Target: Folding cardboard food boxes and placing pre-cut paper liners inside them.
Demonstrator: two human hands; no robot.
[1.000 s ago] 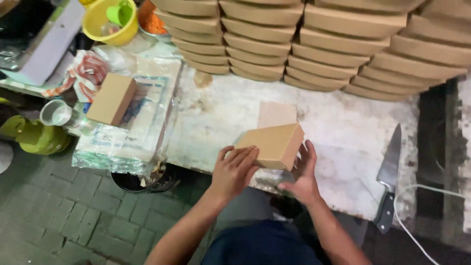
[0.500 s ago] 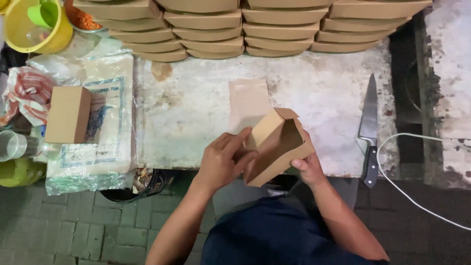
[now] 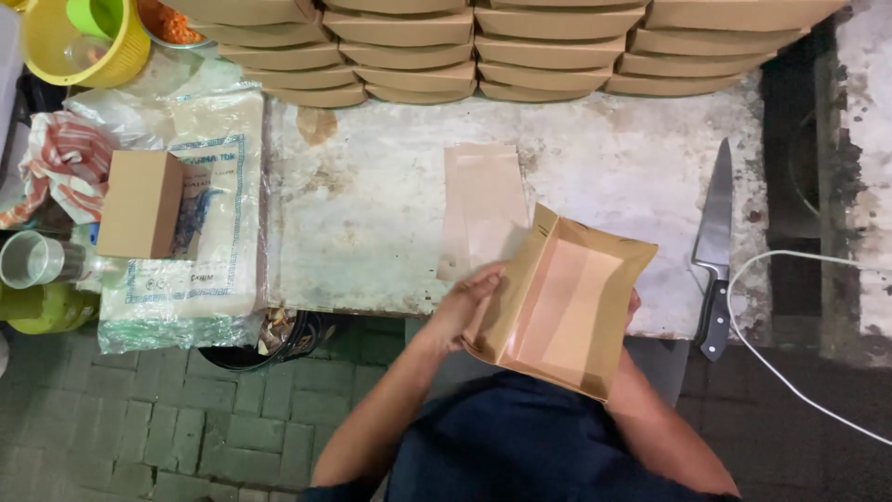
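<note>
1. open brown cardboard box (image 3: 557,302): i see it held up over the near edge of the desk (image 3: 372,214), tilted, its pale inside facing me, lid flap raised on the left.
2. left hand (image 3: 469,297): fingers closed on the box's left wall and flap, gripping it.
3. right hand (image 3: 634,305): almost all hidden behind the box's right side; only a sliver shows, so i take it to be holding the box but cannot tell its grip for sure.
4. flat brown paper sheets (image 3: 483,200): lying on the desk just beyond the box, partly covered by it.
5. stacks of closed brown boxes (image 3: 483,56): in rows along the far edge of the desk.
6. kitchen knife (image 3: 714,246): on the desk right of the box, blade pointing away, dark handle at the near edge.
7. white cable (image 3: 790,279): loops right of the knife.
8. small closed cardboard box (image 3: 139,204): on a printed plastic sack (image 3: 218,214), well left.
9. yellow bucket (image 3: 98,46): far left corner.
10. clear glass (image 3: 32,260): left edge.
</note>
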